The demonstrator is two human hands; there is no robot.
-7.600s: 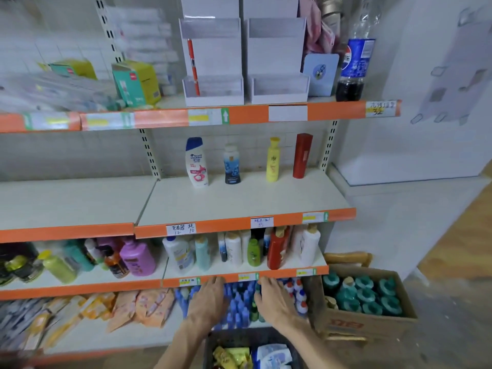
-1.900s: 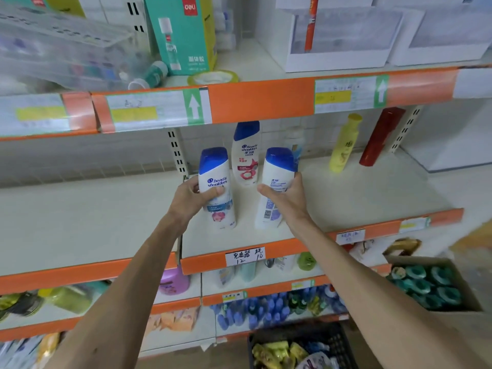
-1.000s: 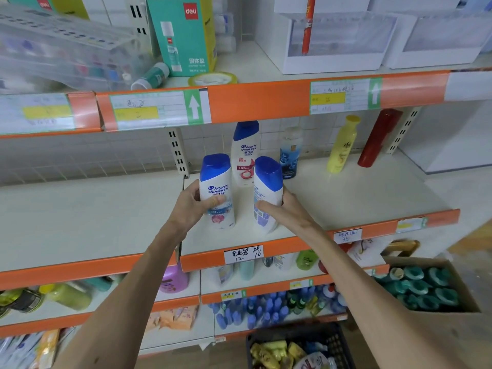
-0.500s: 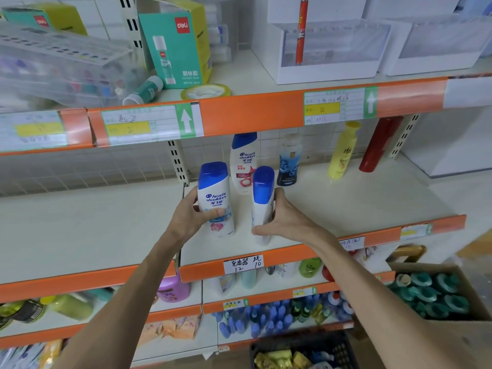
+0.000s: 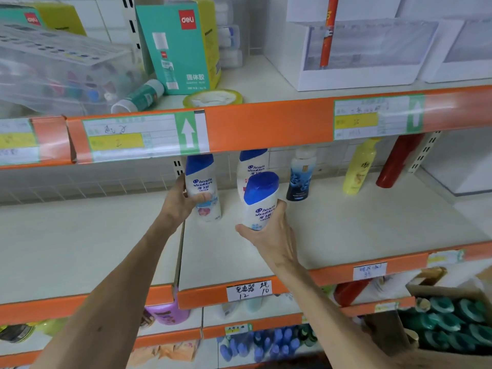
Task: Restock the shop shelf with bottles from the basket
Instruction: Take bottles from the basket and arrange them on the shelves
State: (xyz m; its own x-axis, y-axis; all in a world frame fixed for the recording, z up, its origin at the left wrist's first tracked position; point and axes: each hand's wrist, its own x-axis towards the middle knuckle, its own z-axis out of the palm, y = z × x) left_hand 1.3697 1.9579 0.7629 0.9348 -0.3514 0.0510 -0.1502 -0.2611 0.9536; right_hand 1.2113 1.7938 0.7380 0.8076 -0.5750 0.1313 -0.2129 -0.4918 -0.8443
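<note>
My left hand [image 5: 181,201] grips a white shampoo bottle with a blue cap [image 5: 203,187], which stands upright on the middle shelf [image 5: 346,235] near its left edge. My right hand [image 5: 269,235] holds a second white shampoo bottle with a blue cap [image 5: 261,201], tilted and raised a little above the shelf, its label towards me. Behind it at the back stands a third shampoo bottle [image 5: 251,166], partly hidden. The basket is out of sight below the frame.
A dark blue bottle [image 5: 300,177], a yellow bottle [image 5: 359,169] and a red bottle [image 5: 396,161] stand along the back of the shelf. The orange upper shelf edge [image 5: 266,123] hangs just above the bottles. A cardboard box of green-capped bottles [image 5: 447,323] sits lower right.
My right hand has turned its bottle so the label faces me and lifted it off the shelf, tilted. My left hand has pushed its bottle further back. The view has moved closer.
</note>
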